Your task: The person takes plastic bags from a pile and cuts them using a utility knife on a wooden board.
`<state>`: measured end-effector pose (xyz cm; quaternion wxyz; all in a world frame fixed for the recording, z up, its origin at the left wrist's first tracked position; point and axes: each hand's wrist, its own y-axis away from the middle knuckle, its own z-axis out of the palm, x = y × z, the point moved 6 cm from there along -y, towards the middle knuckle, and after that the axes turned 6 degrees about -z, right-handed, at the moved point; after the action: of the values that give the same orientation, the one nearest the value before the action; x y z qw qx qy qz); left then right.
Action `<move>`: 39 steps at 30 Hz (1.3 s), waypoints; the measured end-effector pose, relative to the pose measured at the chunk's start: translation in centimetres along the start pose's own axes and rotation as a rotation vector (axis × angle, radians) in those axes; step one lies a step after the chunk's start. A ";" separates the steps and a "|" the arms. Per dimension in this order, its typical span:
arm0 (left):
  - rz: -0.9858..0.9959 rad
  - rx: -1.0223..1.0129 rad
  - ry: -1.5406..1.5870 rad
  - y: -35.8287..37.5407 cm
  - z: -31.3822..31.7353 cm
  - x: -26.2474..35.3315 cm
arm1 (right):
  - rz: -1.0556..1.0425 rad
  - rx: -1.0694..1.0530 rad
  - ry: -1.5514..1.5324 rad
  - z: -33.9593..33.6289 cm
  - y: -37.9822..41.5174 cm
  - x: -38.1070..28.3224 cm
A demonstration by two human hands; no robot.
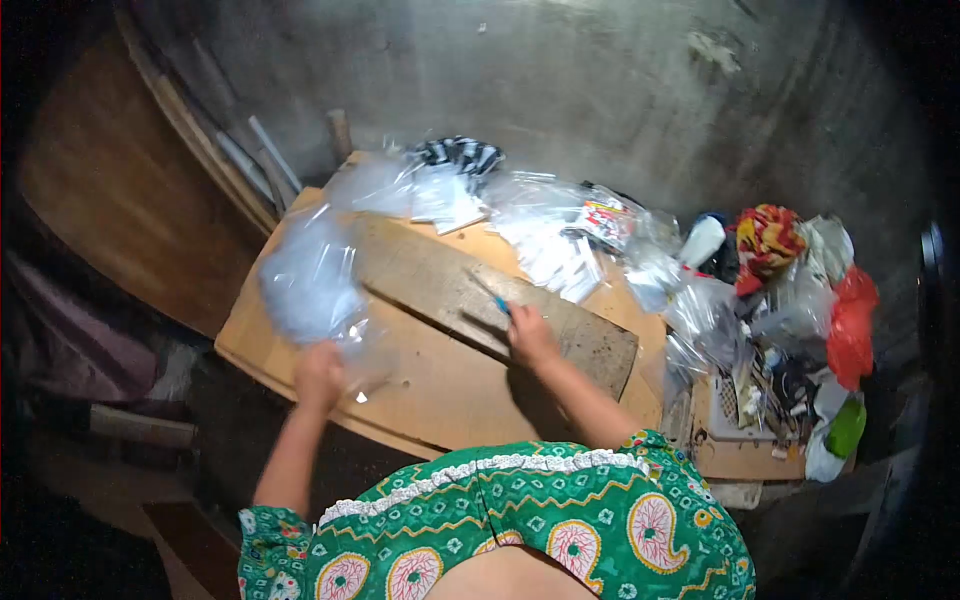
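Observation:
My left hand [320, 372] grips the lower edge of a clear plastic bag [310, 280], which is lifted over the left side of a low wooden table [440, 385]. My right hand [530, 335] holds a thin blue-handled tool [492, 297], whose tip rests on a worn wooden board [480, 295] lying across the table. Whether it is a blade or a pen is unclear. Green patterned sleeves cover my upper arms.
Heaps of clear plastic bags and small white packets [545, 245] lie along the table's far edge. To the right stand a crate with tools [770, 395], a red bag [850, 325] and coloured cloth [768, 240]. Behind is a grey concrete wall, with wooden boards leaning at left.

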<state>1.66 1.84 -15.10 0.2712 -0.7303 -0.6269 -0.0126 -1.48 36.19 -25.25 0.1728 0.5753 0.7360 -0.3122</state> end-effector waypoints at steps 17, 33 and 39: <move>-0.104 -0.070 -0.087 -6.8 7.7 0.4 | 0.628 -0.283 0.146 -6.1 -3.5 14.2; 0.072 -0.211 0.485 -3.2 10.1 18.4 | 0.205 0.020 -0.508 -12.0 -8.0 -1.6; -0.663 -0.544 1.425 -2.2 10.3 17.7 | 0.133 -0.089 -0.641 -7.9 -5.5 -6.1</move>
<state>0.16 22.26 -16.70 0.3994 -0.3649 -0.4625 -0.7025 -4.23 36.08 -14.23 0.4406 0.4865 0.6179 -0.4329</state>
